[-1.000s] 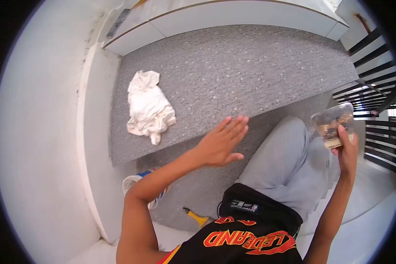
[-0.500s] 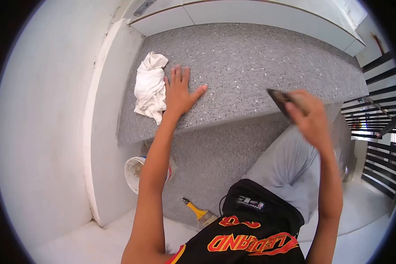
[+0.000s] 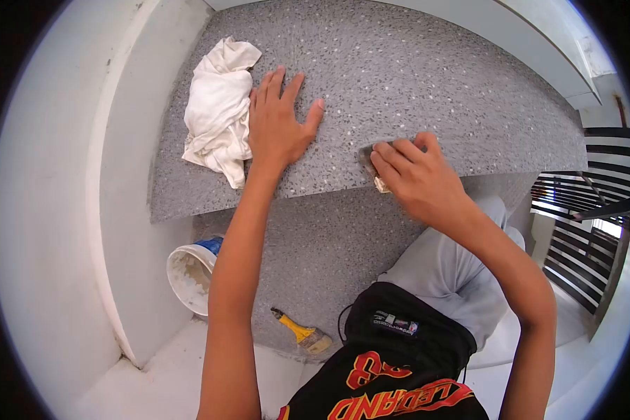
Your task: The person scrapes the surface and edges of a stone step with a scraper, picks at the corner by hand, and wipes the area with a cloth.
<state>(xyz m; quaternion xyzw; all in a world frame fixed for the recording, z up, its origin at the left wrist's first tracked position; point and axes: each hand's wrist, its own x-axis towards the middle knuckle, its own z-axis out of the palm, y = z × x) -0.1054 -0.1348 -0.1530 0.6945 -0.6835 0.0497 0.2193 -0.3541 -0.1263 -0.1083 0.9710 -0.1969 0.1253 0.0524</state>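
My left hand [image 3: 280, 129] lies flat on the speckled grey stone step [image 3: 371, 84], fingers spread, beside a crumpled white cloth [image 3: 219, 105]. My right hand [image 3: 416, 175] is closed on a flat dark scraper [image 3: 366, 159], partly hidden under the fingers. The scraper is at the front part of the step, to the right of my left hand. A bit of pale material shows at its lower end.
A white bucket [image 3: 187, 278] with residue inside stands at the lower left by the wall. On the lower step lies a yellow-handled brush [image 3: 303, 333]. Black railings [image 3: 581, 241] are at the right, and a white riser rises behind the step.
My right hand has moved left and down onto the step with the scraper, which was raised before. My left hand still rests by the cloth. The view has shifted closer.
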